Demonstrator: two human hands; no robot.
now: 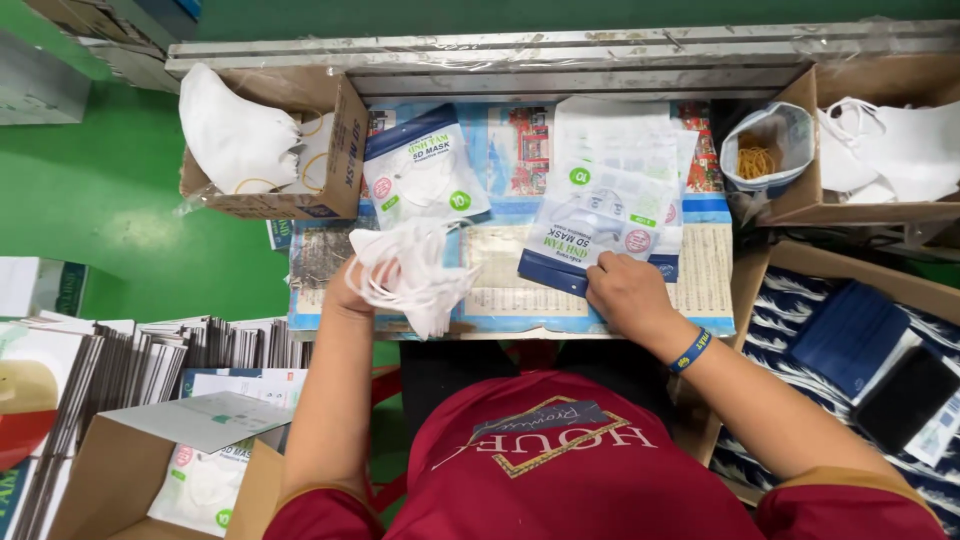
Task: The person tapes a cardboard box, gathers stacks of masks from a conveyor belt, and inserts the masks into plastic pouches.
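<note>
My left hand (347, 291) grips a bunch of white face masks (410, 272) with dangling ear loops, held just above the small table (610, 322). My right hand (622, 292) rests on the lower edge of a stack of flat, clear-and-blue mask pouches (608, 210) lying on the table, fingers pinching the top pouch. A filled mask pouch (420, 170) lies at the table's back left, just beyond the masks in my left hand.
A cardboard box of white masks (262, 140) stands at the back left, another (880, 150) at the back right. Beside it sits a bag of yellow rubber bands (762, 150). Flat stacked cartons (150, 355) and a box of filled pouches (200, 480) are at lower left.
</note>
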